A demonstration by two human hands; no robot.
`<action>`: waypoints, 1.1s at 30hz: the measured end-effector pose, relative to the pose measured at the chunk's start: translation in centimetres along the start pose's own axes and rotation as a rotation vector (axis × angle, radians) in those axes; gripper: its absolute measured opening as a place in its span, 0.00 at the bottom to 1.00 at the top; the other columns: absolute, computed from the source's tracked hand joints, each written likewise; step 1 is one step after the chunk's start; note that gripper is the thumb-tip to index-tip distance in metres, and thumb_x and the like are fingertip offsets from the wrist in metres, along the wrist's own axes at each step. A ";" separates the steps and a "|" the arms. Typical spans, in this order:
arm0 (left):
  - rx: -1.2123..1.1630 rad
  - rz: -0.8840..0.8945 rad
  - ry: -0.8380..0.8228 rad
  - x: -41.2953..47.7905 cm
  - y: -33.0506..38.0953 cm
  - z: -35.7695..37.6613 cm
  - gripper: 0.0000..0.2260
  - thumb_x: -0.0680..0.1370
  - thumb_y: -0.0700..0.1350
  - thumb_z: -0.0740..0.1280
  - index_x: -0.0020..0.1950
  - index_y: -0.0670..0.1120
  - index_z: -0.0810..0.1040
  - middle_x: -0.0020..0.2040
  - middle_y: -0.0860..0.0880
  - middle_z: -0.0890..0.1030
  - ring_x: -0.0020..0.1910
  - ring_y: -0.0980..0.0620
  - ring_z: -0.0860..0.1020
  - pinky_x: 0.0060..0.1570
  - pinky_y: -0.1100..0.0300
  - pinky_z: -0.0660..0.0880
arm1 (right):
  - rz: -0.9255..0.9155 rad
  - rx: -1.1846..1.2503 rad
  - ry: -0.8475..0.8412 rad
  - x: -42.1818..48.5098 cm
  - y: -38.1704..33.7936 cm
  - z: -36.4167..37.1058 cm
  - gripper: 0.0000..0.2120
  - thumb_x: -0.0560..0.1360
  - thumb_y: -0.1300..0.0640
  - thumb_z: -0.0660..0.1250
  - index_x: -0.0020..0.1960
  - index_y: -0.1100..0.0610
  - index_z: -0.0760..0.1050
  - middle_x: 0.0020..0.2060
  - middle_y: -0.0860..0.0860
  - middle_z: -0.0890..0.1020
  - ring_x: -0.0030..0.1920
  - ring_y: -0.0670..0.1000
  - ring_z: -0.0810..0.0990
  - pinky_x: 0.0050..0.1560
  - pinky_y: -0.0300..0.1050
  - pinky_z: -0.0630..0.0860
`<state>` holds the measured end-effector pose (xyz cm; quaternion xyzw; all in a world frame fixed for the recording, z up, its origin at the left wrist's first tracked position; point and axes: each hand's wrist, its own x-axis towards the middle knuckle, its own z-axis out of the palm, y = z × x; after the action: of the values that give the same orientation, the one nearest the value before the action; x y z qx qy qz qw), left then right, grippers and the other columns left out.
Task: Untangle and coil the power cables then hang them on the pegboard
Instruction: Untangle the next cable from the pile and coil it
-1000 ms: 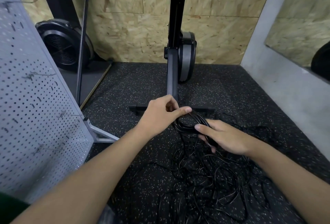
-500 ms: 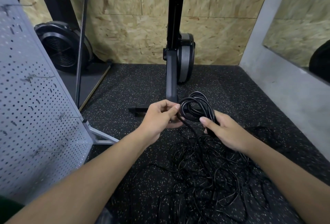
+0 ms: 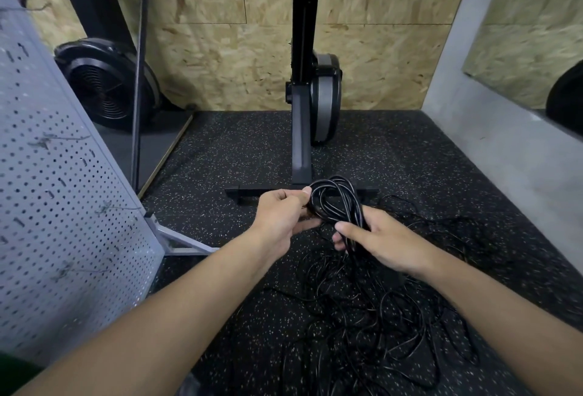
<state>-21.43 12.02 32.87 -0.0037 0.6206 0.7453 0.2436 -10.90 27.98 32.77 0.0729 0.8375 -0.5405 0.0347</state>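
Left hand [image 3: 280, 215] pinching the left side of the black cable coil [image 3: 353, 203], fingers curled; right hand [image 3: 388, 241] gripping the gathered strands at the coil's bottom. Coil held up off the rubber floor [image 3: 236, 149], just this side of the machine's base bar [image 3: 243, 191]; loose cable tangle [image 3: 378, 316] heaped toward the floor's near right edge, beneath the right wrist. Clamp the loops firmly with the right hand, draw slack with the left, lay each turn the same size, shake out knots before the coil. Probably early going: pegboard [image 3: 63, 222] at the left edge, no cable on its visible hooks.
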 end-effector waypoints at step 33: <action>0.973 0.639 -0.328 -0.2 -0.5 0.3 0.13 0.80 0.57 0.72 0.43 0.48 0.80 0.36 0.54 0.82 0.33 0.58 0.76 0.37 0.64 0.71 | 0.141 -0.485 0.309 0.2 0.7 -4.6 0.13 0.85 0.45 0.59 0.60 0.54 0.72 0.49 0.52 0.82 0.49 0.53 0.81 0.53 0.53 0.78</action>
<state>-21.04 12.27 32.56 0.4096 0.8151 0.4029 0.0739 -10.89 32.49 33.98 0.2017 0.9304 -0.3035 -0.0392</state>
